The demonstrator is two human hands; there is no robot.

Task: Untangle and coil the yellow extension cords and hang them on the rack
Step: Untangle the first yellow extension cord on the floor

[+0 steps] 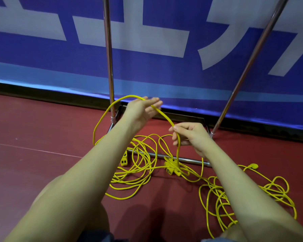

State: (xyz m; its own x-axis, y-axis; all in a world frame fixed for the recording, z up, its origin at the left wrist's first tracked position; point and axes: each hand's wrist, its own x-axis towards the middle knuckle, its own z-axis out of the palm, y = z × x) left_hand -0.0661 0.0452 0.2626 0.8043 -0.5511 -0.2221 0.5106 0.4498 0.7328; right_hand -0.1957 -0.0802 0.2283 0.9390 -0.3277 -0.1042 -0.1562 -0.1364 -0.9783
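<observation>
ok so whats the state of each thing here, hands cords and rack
left hand: open, palm up, cord draped across it
right hand: fingers pinched on the same cord
held cord: lifted, arcing between both hands
cords on floor: loose, tangled, uncoiled
outlet blocks: lying on floor
rack: upright, no cord seen hanging on it

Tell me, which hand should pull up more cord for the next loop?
The right hand, probably. It pinches the yellow cord just above the tangle on the floor, while the left hand is open, with the loop draped over it.
</observation>
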